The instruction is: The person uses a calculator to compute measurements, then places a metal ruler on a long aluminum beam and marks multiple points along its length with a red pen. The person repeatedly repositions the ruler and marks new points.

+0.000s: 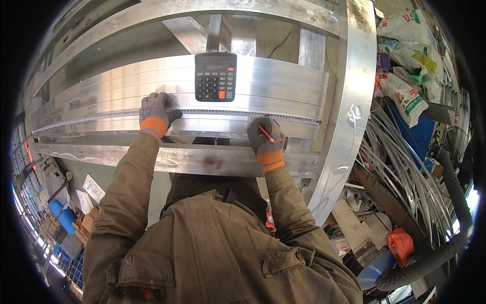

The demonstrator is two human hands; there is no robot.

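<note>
Several flat silvery metal bars (283,83) lie side by side in front of me. Along them stretches a measuring tape (223,112), running from the left end almost to the right end. My left hand (156,115), in a grey and orange glove, rests on the bars and tape with thumb and fingers apart. A red pencil (266,134) is in my gloved right hand (268,142), at the bars' near side, just below the tape. Its tip is hard to make out. A black calculator (214,78) with orange keys lies on the bars between and beyond my hands.
A metal frame carries the bars; its wide right beam (344,106) and near rail (207,159) border them. Right of it lie thin metal strips (405,167), white plastic bags (405,96) and a red bag (400,247). Cardboard boxes (87,223) stand at lower left.
</note>
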